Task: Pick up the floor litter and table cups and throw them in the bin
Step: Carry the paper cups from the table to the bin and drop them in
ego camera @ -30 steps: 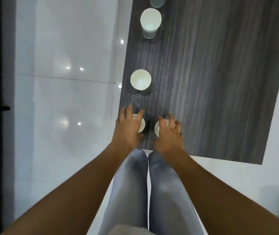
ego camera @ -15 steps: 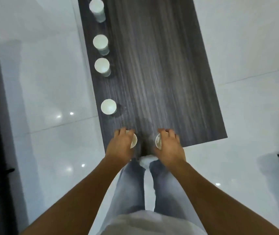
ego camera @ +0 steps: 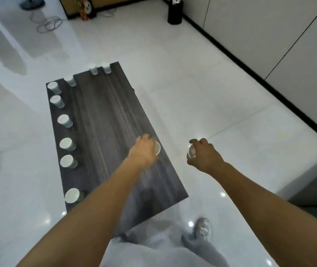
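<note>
Altogether ten white cups counted. Eight standing on the dark wood-grain tabletop [ego camera: 103, 120]: six in a line down its left edge, from the far-corner cup [ego camera: 53, 87] through cups at [ego camera: 57, 101], [ego camera: 64, 120], [ego camera: 66, 144] and [ego camera: 68, 161] to the nearest cup [ego camera: 72, 195], plus two at the far end [ego camera: 93, 69] and [ego camera: 106, 67]. One further pale cup-like shape [ego camera: 70, 80] near the far-left corner, too blurred to separate cleanly from its neighbours.

Two cups off the surface. Left hand [ego camera: 144, 151] raised above the right part of the tabletop, fingers curled round a cup [ego camera: 157, 148], only its rim showing past the knuckles. Right hand [ego camera: 204, 155] out over the white tiled floor [ego camera: 211, 89], beyond the tabletop's right edge, fingers and thumb wrapped round a second cup [ego camera: 191, 152], mouth turned toward the camera, body hidden in the palm.

Black cylindrical bin [ego camera: 175, 13] standing by the far wall, well apart from both hands; its contents hard to make out. One grey shoe [ego camera: 203, 228] and grey trouser legs visible below, second foot hidden. Coiled cable [ego camera: 48, 26] lying on the floor far left. Whole picture softened by motion blur.
</note>
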The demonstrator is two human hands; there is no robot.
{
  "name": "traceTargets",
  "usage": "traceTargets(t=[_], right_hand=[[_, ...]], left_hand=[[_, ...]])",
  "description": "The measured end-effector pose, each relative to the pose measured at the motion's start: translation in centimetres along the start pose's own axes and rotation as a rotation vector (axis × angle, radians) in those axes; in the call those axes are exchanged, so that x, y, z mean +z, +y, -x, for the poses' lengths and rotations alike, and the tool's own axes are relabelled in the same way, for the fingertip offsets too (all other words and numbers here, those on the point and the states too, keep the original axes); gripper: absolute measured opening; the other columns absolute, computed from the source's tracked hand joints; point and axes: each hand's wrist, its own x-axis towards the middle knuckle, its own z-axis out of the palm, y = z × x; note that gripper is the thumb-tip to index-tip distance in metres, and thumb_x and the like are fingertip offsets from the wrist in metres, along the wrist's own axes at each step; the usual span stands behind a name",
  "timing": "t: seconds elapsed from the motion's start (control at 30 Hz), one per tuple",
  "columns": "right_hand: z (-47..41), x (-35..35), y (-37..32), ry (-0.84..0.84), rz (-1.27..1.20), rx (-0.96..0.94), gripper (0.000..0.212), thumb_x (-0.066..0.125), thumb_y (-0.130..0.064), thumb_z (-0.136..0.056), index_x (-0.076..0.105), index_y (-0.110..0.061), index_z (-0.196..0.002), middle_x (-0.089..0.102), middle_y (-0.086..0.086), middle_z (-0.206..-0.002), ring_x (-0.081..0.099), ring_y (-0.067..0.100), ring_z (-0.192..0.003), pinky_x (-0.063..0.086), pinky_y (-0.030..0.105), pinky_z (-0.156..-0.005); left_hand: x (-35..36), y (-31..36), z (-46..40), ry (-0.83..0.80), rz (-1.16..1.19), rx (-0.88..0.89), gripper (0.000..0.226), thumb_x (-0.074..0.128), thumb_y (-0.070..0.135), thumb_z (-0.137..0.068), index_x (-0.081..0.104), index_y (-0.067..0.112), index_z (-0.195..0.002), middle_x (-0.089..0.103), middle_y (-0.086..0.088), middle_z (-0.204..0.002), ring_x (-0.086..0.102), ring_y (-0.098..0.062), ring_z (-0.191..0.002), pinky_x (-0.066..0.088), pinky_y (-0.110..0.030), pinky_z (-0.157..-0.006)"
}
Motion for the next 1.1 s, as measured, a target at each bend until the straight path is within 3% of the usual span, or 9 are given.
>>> traceTargets(t=[0.2,0.33,0.47,0.53,0.67,0.77,0.87,1.1], right_hand=[[-1.1,-13.1,11.4,0.058,0.022,0.02,0.068,0.067,-0.03,-0.084,0.035,-0.02,-0.143,0.039,0.011,-0.135,0.044,0.032,-0.121,0.047,0.042,-0.094],[-2.0,-20.5,16.1,0.114,-0.018,0.042,0.068,0.066,-0.028,-0.084,0.035,-0.02,-0.144,0.04,0.01,-0.134,0.045,0.03,-0.121,0.049,0.042,-0.093],[-3.8,-26.4,18.7,0.143,-0.037,0.038,0.066,0.064,-0.026,-0.084,0.035,-0.022,-0.143,0.041,0.007,-0.132,0.046,0.027,-0.119,0.045,0.032,-0.086],[-5.4,-29.3,19.4,0.149,-0.042,0.037,0.066,0.064,-0.028,-0.084,0.036,-0.023,-0.143,0.042,0.005,-0.131,0.047,0.025,-0.118,0.042,0.03,-0.082],[-10.2,-36.1,19.6,0.155,-0.043,0.014,0.068,0.067,-0.032,-0.083,0.037,-0.026,-0.143,0.044,0.003,-0.135,0.047,0.023,-0.119,0.041,0.027,-0.08],[-15.0,-42.5,18.3,0.16,-0.052,-0.019,0.067,0.071,-0.034,-0.08,0.041,-0.029,-0.14,0.047,0.0,-0.133,0.05,0.022,-0.115,0.047,0.027,-0.079],[-20.8,-49.5,16.1,0.172,-0.098,-0.057,0.066,0.072,-0.031,-0.079,0.044,-0.028,-0.138,0.046,-0.002,-0.122,0.054,0.022,-0.108,0.057,0.03,-0.077],[-33.8,-65.0,10.4,0.252,-0.199,-0.171,0.061,0.071,-0.026,-0.079,0.048,-0.03,-0.135,0.049,0.0,-0.119,0.056,0.021,-0.103,0.06,0.032,-0.076]], left_hand=[[-4.3,15.6,-4.9,0.096,0.008,0.111,0.06,0.064,0.027,-0.083,0.042,0.013,-0.137,0.041,-0.006,-0.133,0.036,-0.026,-0.125,0.047,-0.04,-0.093],[-7.4,23.6,-7.6,0.088,0.023,0.199,0.063,0.063,0.029,-0.084,0.039,0.015,-0.141,0.04,-0.004,-0.136,0.035,-0.025,-0.129,0.044,-0.042,-0.099],[-11.2,29.0,-10.9,0.08,0.017,0.262,0.042,0.064,0.027,-0.082,0.052,0.008,-0.117,0.048,-0.007,-0.123,0.047,-0.028,-0.116,0.049,-0.038,-0.088],[-13.4,31.0,-12.7,0.091,0.053,0.297,0.045,0.066,0.03,-0.082,0.055,0.007,-0.119,0.05,-0.005,-0.121,0.051,-0.026,-0.113,0.049,-0.038,-0.089],[-18.9,33.9,-17.9,0.135,0.097,0.376,0.035,0.068,0.034,-0.079,0.059,0.007,-0.099,0.056,-0.005,-0.102,0.058,-0.026,-0.093,0.051,-0.036,-0.075],[-24.4,35.6,-23.1,0.193,0.074,0.419,0.043,0.069,0.037,-0.079,0.06,0.008,-0.11,0.057,-0.005,-0.109,0.058,-0.024,-0.097,0.052,-0.035,-0.075],[-31.3,37.1,-28.9,0.266,0.033,0.461,0.049,0.07,0.04,-0.079,0.059,0.01,-0.116,0.058,-0.005,-0.113,0.056,-0.021,-0.096,0.051,-0.029,-0.066],[-46.8,39.6,-41.9,0.403,0.008,0.504,0.05,0.068,0.046,-0.081,0.059,0.015,-0.12,0.058,-0.003,-0.118,0.056,-0.02,-0.101,0.052,-0.035,-0.081]])
